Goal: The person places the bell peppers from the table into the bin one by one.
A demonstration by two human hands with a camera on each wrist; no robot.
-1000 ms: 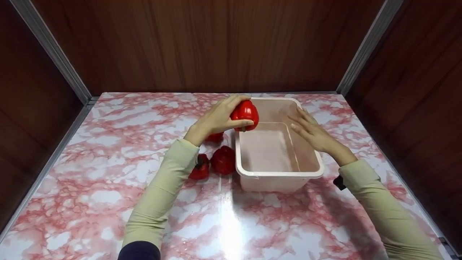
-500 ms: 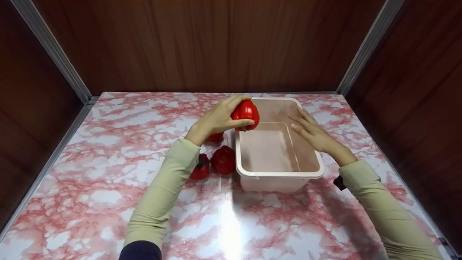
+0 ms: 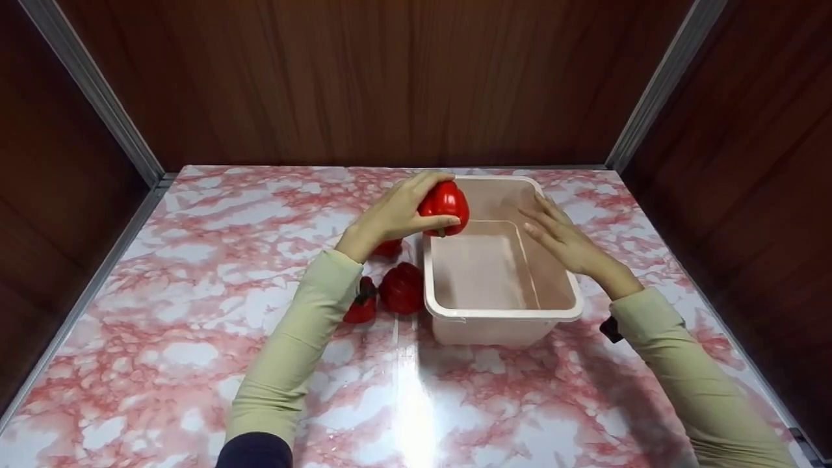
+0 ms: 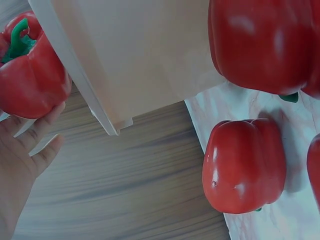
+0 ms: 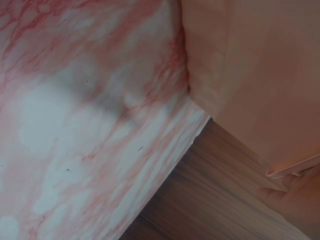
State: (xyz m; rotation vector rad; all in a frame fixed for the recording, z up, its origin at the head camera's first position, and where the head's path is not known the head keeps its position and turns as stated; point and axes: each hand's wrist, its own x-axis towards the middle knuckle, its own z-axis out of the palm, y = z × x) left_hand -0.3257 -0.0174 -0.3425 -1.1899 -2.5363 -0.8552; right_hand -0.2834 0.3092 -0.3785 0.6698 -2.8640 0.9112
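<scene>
My left hand grips a red bell pepper just over the left rim of a pale pink plastic tub. The left wrist view shows that pepper against my fingertips, beside the tub's wall. My right hand lies with straight fingers on the tub's right rim; the right wrist view catches a bit of that hand under the rim. Three more red peppers sit left of the tub: one against its wall, one by my sleeve, one under my wrist.
The tub stands on a pink marbled tabletop, boxed in by dark wood walls at the back and both sides. Metal strips run along the corners.
The left hand with its pepper has crept slightly right, toward the tub's inside. The right hand and the tub have stayed still.
</scene>
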